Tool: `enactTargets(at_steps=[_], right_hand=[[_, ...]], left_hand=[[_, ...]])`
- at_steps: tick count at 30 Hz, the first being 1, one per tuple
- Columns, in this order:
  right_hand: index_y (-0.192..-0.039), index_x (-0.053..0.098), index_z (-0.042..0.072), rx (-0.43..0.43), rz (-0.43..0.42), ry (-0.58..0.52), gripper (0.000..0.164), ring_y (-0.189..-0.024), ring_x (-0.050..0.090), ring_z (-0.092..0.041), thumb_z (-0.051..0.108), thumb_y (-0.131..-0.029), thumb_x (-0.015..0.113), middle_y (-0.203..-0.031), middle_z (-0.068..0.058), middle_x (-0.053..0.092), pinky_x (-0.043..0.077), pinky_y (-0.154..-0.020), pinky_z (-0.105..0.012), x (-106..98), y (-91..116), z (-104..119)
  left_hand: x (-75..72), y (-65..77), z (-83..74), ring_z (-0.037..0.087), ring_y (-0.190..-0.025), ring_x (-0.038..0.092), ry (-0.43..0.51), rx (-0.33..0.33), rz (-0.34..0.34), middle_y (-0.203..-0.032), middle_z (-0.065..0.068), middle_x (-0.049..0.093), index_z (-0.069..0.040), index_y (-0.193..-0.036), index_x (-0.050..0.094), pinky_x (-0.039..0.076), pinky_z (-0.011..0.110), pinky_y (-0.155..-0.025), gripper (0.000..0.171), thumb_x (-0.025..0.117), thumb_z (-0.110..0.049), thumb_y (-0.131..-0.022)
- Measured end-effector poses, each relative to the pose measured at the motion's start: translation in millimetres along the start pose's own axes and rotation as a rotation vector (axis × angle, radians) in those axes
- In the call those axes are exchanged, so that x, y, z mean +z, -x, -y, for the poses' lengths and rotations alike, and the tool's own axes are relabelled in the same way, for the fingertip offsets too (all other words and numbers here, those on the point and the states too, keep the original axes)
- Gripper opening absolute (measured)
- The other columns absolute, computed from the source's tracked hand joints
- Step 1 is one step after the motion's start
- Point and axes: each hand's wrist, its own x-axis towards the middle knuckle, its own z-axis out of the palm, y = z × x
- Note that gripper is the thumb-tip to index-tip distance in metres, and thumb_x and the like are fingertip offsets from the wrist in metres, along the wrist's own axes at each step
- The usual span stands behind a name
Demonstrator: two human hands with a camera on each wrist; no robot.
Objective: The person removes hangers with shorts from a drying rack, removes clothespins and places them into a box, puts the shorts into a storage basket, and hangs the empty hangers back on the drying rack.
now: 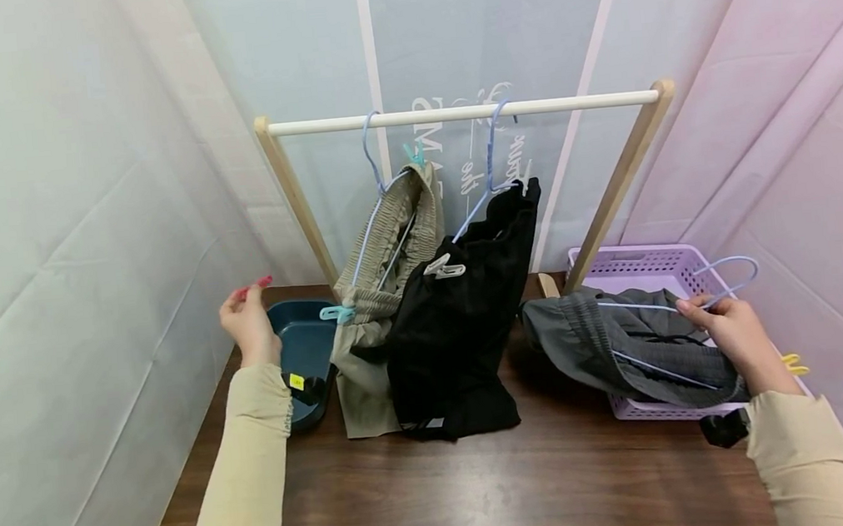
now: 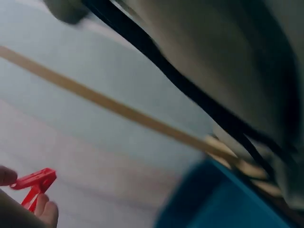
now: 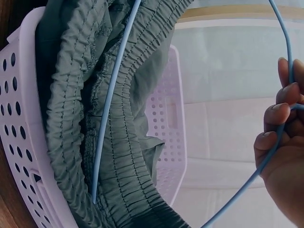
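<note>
My left hand (image 1: 250,332) pinches a red clothespin (image 1: 258,286) between thumb and fingers, above the dark blue bin (image 1: 298,309) at the left. In the left wrist view the clothespin (image 2: 39,179) shows at the lower left corner. At the right, my right hand (image 1: 736,336) grips a light blue wire hanger (image 1: 632,305) near its hook. Grey elastic-waist pants (image 1: 559,330) surround the hanger's lower part, over the lilac basket (image 1: 679,249). The right wrist view has the hanger wire (image 3: 110,95) running inside the gathered waistband (image 3: 124,128).
A rack with a white bar (image 1: 573,103) and wooden legs stands at the back. Khaki pants (image 1: 361,360) and black pants (image 1: 459,343) hang there on blue hangers, with turquoise clips (image 1: 338,313) and white clips (image 1: 444,268). A yellow clip (image 1: 794,364) is at the basket's right edge.
</note>
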Motion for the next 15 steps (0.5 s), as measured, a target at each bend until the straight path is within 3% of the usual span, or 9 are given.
enactTargets(at_steps=[5,9,11,15], right_hand=[[-0.066,0.056,0.040,-0.001,-0.020,0.010,0.033,-0.063,0.040,0.004,0.026,-0.096,0.055,-0.061,0.025,0.045,0.031,-0.059,-0.022,-0.3,1.2,-0.5],[-0.067,0.055,0.043,0.012,-0.038,0.004,0.034,-0.064,0.039,0.005,0.027,-0.096,0.054,-0.063,0.027,0.045,0.030,-0.060,-0.021,-2.2,2.5,-2.2],[-0.068,0.057,0.043,0.025,-0.046,-0.028,0.033,-0.064,0.039,0.005,0.027,-0.097,0.054,-0.063,0.027,0.045,0.030,-0.060,-0.021,-3.3,3.2,-3.0],[-0.070,0.065,0.035,0.064,-0.080,-0.119,0.029,-0.064,0.041,0.007,0.026,-0.096,0.055,-0.063,0.029,0.048,0.032,-0.061,-0.016,-5.9,4.7,-4.5]], left_hand=[[-20.5,-13.8,34.8,0.002,-0.093,0.046,-0.220,-0.031,0.002,-0.101,-0.006,0.043,-0.001,-0.126,0.043,0.043,0.016,-0.090,0.043,0.064,-0.009,-0.090],[-37.8,-18.2,56.7,0.005,-0.091,0.044,-0.381,-0.018,0.027,-0.105,0.000,0.045,0.005,-0.130,0.041,0.041,0.016,-0.082,0.051,0.065,-0.012,-0.089],[-45.1,-17.9,64.7,0.011,-0.095,0.046,-0.458,-0.008,0.051,-0.108,0.007,0.048,0.008,-0.130,0.041,0.042,0.020,-0.084,0.051,0.064,-0.013,-0.090],[-56.4,-15.6,75.6,0.032,-0.112,0.048,-0.637,0.001,0.112,-0.121,0.026,0.049,0.013,-0.129,0.043,0.043,0.040,-0.097,0.049,0.060,-0.015,-0.092]])
